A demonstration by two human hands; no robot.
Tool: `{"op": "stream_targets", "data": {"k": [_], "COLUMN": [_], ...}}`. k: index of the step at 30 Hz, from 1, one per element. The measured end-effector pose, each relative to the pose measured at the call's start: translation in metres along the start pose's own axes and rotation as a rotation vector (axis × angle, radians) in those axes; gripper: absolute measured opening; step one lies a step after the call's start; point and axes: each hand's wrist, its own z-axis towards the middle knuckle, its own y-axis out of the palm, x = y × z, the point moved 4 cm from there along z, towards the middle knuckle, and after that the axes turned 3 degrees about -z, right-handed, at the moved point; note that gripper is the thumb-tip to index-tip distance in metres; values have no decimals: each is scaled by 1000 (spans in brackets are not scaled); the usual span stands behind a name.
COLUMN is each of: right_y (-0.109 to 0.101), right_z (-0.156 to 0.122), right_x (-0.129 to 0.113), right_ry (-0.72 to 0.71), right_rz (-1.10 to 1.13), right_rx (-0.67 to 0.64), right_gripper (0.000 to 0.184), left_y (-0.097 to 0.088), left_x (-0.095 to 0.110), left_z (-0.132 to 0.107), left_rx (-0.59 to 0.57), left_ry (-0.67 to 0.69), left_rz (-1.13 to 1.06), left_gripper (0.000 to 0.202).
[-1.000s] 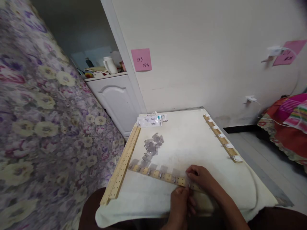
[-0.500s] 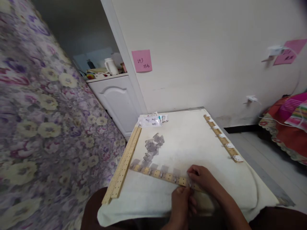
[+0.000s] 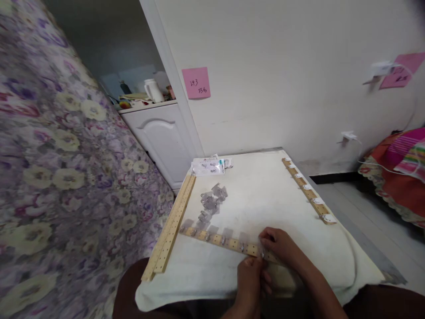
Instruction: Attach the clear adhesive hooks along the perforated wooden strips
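Note:
A perforated wooden strip (image 3: 215, 239) lies slantwise on the table, with several clear-backed metal hooks (image 3: 224, 239) spaced along it. Near its right end, my left hand (image 3: 249, 275) pinches the front edge, thumb and forefinger together. My right hand (image 3: 279, 244) is curled at the far side of the same spot, its fingertips closed around the clear plate of a hook (image 3: 262, 253). The fingers partly cover that hook, and the right forearm and hand partly hide the strip's end. Loose clear hooks (image 3: 210, 203) lie in a pile beyond the strip.
Two bare perforated strips (image 3: 172, 228) lie along the table's left edge. Another strip with white hooks (image 3: 307, 188) runs along the right edge. Packaged hooks (image 3: 208, 167) rest at the back left. A pale cloth covers the table (image 3: 259, 190), which stands against the wall.

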Motion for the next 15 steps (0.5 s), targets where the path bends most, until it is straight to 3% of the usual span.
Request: {"op": "stream_targets", "data": {"k": [9,15], "right_y": [-3,-1], "right_z": [-4,-5], "right_x": [-4,0], "right_ry": [-40,-3], "right_rz": [24,70], "right_rx": [-37,-64], "right_gripper": [14,23], "left_y": [1,1], "left_x": [1,2], "left_z": [-1,-2], "left_rx": [-13,-17], "left_ry": [23,13], "left_rz": [-8,-4], "left_gripper": [44,43]}}
